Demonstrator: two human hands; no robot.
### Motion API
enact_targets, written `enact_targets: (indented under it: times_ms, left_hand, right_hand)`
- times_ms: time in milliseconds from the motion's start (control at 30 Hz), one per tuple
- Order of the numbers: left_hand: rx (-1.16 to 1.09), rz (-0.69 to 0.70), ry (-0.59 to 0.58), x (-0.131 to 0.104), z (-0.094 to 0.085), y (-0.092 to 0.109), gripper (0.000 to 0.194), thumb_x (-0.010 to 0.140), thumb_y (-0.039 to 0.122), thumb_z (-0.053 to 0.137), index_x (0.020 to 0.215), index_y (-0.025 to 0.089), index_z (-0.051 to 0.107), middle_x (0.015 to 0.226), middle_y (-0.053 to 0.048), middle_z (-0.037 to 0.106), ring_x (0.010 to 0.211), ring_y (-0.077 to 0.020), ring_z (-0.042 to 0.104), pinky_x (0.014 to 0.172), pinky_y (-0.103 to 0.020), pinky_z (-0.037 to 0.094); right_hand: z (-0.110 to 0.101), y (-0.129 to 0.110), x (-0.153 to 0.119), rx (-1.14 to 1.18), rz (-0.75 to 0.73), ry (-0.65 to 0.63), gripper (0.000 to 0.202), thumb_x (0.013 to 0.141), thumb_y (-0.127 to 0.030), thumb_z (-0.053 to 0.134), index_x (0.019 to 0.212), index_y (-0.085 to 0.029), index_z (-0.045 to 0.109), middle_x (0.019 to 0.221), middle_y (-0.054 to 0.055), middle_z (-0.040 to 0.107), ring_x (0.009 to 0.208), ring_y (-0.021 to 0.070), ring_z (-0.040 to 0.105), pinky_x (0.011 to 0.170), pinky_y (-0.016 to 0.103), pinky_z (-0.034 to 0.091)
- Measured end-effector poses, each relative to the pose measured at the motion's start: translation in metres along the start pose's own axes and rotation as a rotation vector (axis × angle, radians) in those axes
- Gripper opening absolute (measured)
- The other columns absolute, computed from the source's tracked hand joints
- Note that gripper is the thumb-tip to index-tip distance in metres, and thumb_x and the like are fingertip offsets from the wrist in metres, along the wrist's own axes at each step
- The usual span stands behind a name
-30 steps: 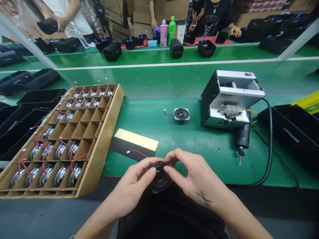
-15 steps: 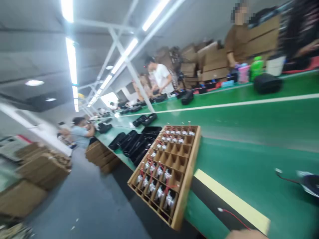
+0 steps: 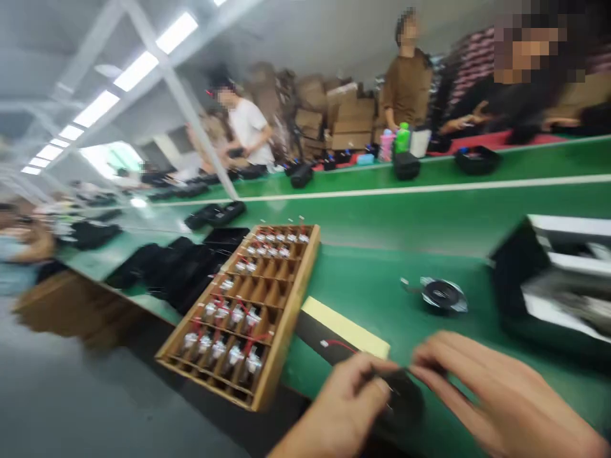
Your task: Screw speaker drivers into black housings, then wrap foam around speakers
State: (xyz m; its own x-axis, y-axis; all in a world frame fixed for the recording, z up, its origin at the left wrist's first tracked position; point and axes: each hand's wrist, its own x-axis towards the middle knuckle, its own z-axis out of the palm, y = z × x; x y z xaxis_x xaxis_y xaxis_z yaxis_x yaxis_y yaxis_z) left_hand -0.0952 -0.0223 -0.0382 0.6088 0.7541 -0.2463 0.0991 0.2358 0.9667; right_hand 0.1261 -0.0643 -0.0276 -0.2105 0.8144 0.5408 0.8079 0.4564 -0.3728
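Observation:
My left hand (image 3: 341, 404) and my right hand (image 3: 496, 397) meet at the bottom of the blurred view, both closed around a round black speaker (image 3: 403, 401) with a red wire (image 3: 337, 345) trailing to the left. Under the wire lies a black and yellow strip (image 3: 341, 331). A second small speaker (image 3: 443, 296) rests on the green table beyond my hands. To the left stands a cardboard divider tray (image 3: 281, 324) holding several speakers with red wires.
A white and black machine (image 3: 554, 286) stands at the right. Black cases (image 3: 172, 270) lie left of the tray. Across the green conveyor (image 3: 429, 216), other people stand among bottles (image 3: 403, 137), black parts and stacked cartons.
The view swung up and left off my hands toward the hall, then came partway back right. My hands and the speaker are in sight again, still together.

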Motion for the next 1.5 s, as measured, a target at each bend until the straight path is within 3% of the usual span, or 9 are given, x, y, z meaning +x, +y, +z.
enact_targets:
  times_ms: [100, 167, 267, 667, 1000, 1500]
  left_hand:
    - [-0.011, 0.002, -0.043, -0.001, -0.001, 0.008, 0.033, 0.094, 0.043, 0.064, 0.117, 0.021, 0.071, 0.113, -0.006, 0.069, 0.105, -0.0207, 0.06, 0.091, -0.028, 0.048]
    - [-0.06, -0.045, -0.062, 0.003, -0.004, 0.004, 0.032, 0.095, 0.042, 0.064, 0.12, 0.025, 0.069, 0.117, -0.005, 0.068, 0.105, -0.02, 0.059, 0.085, -0.026, 0.049]
    - [-0.097, -0.099, -0.101, 0.005, -0.004, -0.004, 0.036, 0.094, 0.043, 0.066, 0.125, 0.025, 0.068, 0.116, -0.005, 0.068, 0.095, -0.0175, 0.058, 0.077, -0.023, 0.049]
    - [-0.126, -0.14, -0.085, 0.008, 0.0, -0.002, 0.034, 0.095, 0.045, 0.066, 0.122, 0.024, 0.066, 0.117, -0.006, 0.065, 0.098, -0.0188, 0.057, 0.077, -0.025, 0.052]
    - [-0.171, -0.13, -0.032, 0.012, 0.011, -0.004, 0.031, 0.093, 0.043, 0.068, 0.116, 0.022, 0.067, 0.105, -0.004, 0.067, 0.086, -0.0148, 0.056, 0.07, -0.023, 0.05]
    - [-0.219, -0.008, 0.033, 0.013, 0.023, -0.007, 0.02, 0.092, 0.037, 0.072, 0.09, 0.019, 0.063, 0.12, -0.004, 0.069, 0.109, -0.0183, 0.063, 0.091, -0.026, 0.048]
  right_hand:
    - [-0.02, -0.018, 0.011, 0.07, 0.091, -0.158, 0.013, 0.106, -0.029, 0.055, 0.098, -0.021, 0.062, 0.096, 0.004, 0.064, 0.088, 0.0179, 0.061, 0.078, 0.031, 0.05]
    - [-0.024, -0.019, 0.017, 0.103, 0.126, -0.168, 0.003, 0.1, -0.021, 0.063, 0.098, -0.019, 0.062, 0.11, 0.004, 0.064, 0.102, 0.0191, 0.06, 0.091, 0.033, 0.05]
    - [-0.025, -0.017, 0.019, 0.122, 0.175, -0.182, 0.005, 0.096, -0.016, 0.067, 0.093, -0.018, 0.063, 0.119, 0.004, 0.063, 0.11, 0.0196, 0.058, 0.097, 0.034, 0.048]
    - [-0.016, -0.012, 0.01, 0.204, 0.321, -0.089, 0.011, 0.091, -0.013, 0.071, 0.084, -0.019, 0.065, 0.117, -0.001, 0.065, 0.107, 0.0191, 0.059, 0.096, 0.037, 0.046]
    - [-0.007, -0.018, 0.0, 0.249, 0.368, 0.034, 0.009, 0.091, -0.013, 0.068, 0.085, -0.019, 0.064, 0.115, 0.001, 0.064, 0.105, 0.0182, 0.059, 0.093, 0.035, 0.045]
    - [0.004, -0.028, -0.017, 0.378, 0.445, 0.226, 0.008, 0.093, -0.017, 0.067, 0.085, -0.019, 0.066, 0.11, 0.002, 0.064, 0.105, 0.0158, 0.061, 0.093, 0.03, 0.048]
